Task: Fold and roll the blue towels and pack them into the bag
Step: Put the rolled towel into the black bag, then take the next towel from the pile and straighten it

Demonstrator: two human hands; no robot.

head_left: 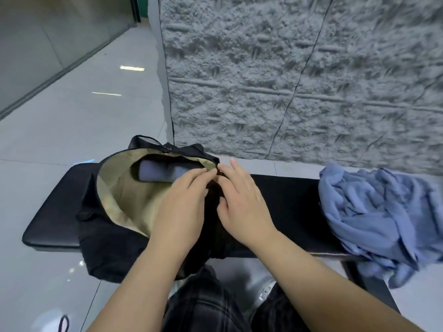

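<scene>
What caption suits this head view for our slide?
Both hands, left hand and right hand, at the open bag rim; rolled towel inside, loose blue towels waiting.

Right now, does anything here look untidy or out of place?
Yes. The towel pile on the bench lies crumpled, unfolded, and hangs over the front edge. One rolled towel is neatly inside the bag.

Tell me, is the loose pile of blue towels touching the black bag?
Apart. The head view shows bare black bench between the towel pile and the bag.
</scene>
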